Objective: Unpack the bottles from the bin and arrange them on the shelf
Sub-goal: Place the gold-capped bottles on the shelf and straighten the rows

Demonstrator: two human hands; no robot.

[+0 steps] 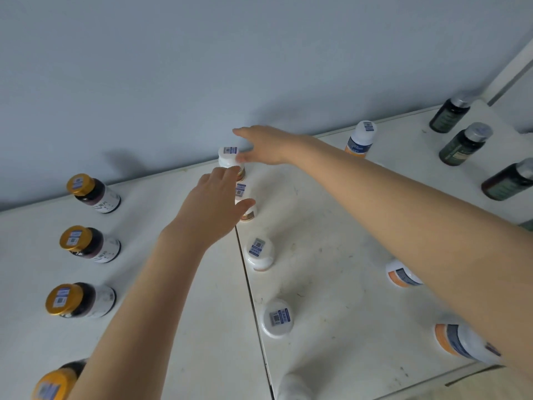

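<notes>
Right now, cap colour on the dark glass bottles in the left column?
Shiny gold caps, each with a blue-and-white sticker; shows best in the head view.

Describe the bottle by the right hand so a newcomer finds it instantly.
On the white shelf, a column of white-capped bottles follows the centre seam. Yours is the rearmost bottle, by the thumb of the right hand; only it stands next to the wall.

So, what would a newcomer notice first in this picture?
Two bare arms cross the view, the left hand and right hand meeting at the white-capped bottles by the back wall. On the left of the white shelf stands a row of gold-capped bottles; dark green bottles stand far right.
</notes>
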